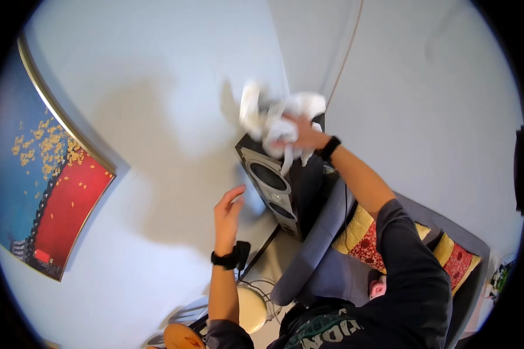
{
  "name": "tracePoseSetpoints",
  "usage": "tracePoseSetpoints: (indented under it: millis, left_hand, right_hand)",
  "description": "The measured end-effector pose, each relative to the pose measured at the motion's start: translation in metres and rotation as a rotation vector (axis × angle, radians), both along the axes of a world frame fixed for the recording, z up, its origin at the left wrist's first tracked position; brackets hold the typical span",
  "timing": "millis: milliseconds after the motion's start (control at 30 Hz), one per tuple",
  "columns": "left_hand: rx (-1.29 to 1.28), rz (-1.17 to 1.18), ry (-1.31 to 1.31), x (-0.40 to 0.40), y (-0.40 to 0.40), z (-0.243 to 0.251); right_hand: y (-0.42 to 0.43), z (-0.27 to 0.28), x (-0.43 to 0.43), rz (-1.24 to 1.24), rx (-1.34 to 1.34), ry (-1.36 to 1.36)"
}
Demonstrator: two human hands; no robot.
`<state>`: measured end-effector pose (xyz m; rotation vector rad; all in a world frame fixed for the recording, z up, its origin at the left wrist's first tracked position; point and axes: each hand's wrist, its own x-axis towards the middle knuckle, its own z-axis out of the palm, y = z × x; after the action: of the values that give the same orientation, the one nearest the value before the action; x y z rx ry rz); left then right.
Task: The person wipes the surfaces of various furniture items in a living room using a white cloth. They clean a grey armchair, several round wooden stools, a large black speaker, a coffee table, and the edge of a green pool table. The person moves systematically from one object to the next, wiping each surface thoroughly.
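Observation:
On top of a tall black floor speaker point(303, 192) with a silver-grey front, my right hand point(305, 133) grips crumpled white cloth or plastic point(279, 126). Motion blur hides what the white stuff is made of and how the fingers close on it. Part of it droops over the speaker's upper edge. Lower and to the left, my left hand point(229, 213) hangs in the air beside the speaker, fingers apart and nothing in them. Black bands circle both wrists.
A grey sofa point(340, 272) with red and gold cushions point(364, 240) stands right of the speaker. Round stools point(251, 309) and loose cables point(262, 285) lie below my left arm. A framed painting point(74, 192) hangs on the left wall.

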<state>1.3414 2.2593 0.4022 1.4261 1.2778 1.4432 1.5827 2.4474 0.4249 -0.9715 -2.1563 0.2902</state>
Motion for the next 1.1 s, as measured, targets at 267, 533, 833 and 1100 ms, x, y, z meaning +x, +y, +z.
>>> tracePoseSetpoints:
  millis: [267, 533, 833, 1100]
  left_hand:
    - [0.334, 0.187, 0.437, 0.040, 0.105, -0.049]
    - [0.406, 0.163, 0.706, 0.077, 0.112, -0.077]
    - [0.394, 0.202, 0.676, 0.058, 0.121, -0.075]
    - [0.391, 0.177, 0.777, 0.061, 0.110, -0.069]
  right_hand:
    - [0.028, -0.010, -0.031, 0.506, -0.250, -0.189]
    - [0.150, -0.028, 0.015, -0.148, -0.205, -0.505]
    - [0.105, -0.007, -0.076, 0.506, -0.315, -0.474]
    - [0.130, 0.024, -0.065, -0.090, -0.317, -0.492]
